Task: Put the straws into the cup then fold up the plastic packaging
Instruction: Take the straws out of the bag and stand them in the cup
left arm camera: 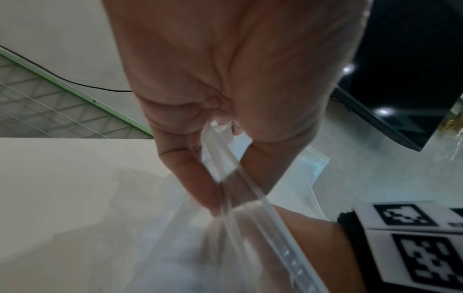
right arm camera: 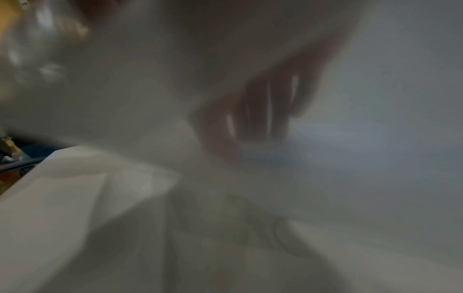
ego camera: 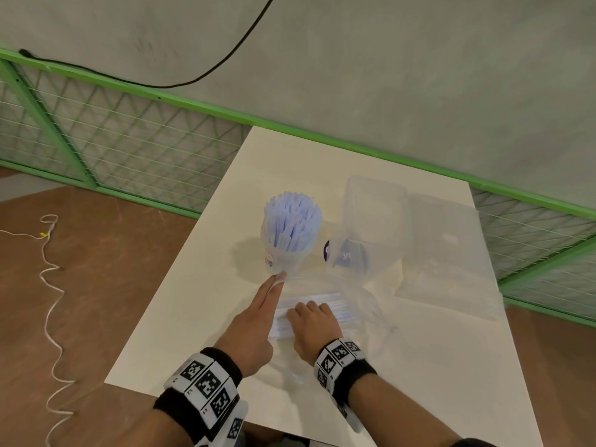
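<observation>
A clear cup (ego camera: 288, 253) packed with pale blue straws (ego camera: 292, 217) stands upright at the middle of the white table (ego camera: 180, 317). In front of it lies the clear plastic packaging (ego camera: 364, 304) with a bundle of white straws (ego camera: 335, 306) still inside. My left hand (ego camera: 275, 282) pinches the packaging's zip edge (left arm camera: 240, 196) between thumb and fingers, just below the cup. My right hand (ego camera: 306, 312) reaches into the bag, fingers curled over the straw bundle. The right wrist view is blurred by the plastic, with thin white straws showing between the fingers (right arm camera: 260, 111).
A clear plastic box (ego camera: 374, 214) with a purple label stands right of the cup. Right of the box lies a flat clear sheet or lid (ego camera: 448, 253). A green mesh fence (ego camera: 129, 150) runs behind the table. A white cord (ego camera: 48, 285) trails on the brown floor at the left.
</observation>
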Tool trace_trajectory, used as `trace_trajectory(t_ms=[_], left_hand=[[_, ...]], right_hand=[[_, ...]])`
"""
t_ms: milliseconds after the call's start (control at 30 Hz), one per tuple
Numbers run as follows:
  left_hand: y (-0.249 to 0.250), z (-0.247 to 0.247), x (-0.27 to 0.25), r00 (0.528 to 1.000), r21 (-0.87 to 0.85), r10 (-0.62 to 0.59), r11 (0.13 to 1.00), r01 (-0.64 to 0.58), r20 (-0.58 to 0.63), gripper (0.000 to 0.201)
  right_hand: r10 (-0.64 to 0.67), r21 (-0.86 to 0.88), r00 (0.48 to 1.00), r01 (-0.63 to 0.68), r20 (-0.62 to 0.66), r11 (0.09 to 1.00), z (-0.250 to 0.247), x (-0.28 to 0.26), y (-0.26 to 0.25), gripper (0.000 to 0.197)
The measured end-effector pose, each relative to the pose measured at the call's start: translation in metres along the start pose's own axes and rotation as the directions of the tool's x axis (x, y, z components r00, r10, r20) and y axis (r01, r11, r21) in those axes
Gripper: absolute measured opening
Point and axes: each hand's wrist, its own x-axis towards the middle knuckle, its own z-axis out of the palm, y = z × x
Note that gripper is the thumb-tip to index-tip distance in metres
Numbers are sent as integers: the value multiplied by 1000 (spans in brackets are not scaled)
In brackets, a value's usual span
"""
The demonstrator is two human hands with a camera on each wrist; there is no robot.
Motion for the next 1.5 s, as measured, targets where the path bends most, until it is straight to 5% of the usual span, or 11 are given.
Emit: trace_trajectory(t_ms=[533,767,900,1000,1133,1500], left_hand=[[3,-4,-2,999,5,-36,999,36,7,111],[-8,-5,0,1000,-1,-24,1000,24,-14,112],[-7,-6,0,999,-6,-22,1000,22,-28,111],[-5,-6,2,999,-4,-26,1000,26,-28,111],[-3,-4,4,1000,3,-6,1000,6,-15,110],[-5,-3,5,1000,-5,20,1000,-20,-12,111]], right_hand=[[-11,-105,991,25,137,994,-3,11,-7,25],[63,253,993,-34,-104,967,-16,-13,14,28],[265,658,918,-5,-295,753,-33,-36,21,28],[504,926,837,9,-212,376,-49,-48,18,25],[547,985,829,25,-118,173,-50,-51,15,10],[468,909,869,-55,-160,414,-60,-56,32,18]])
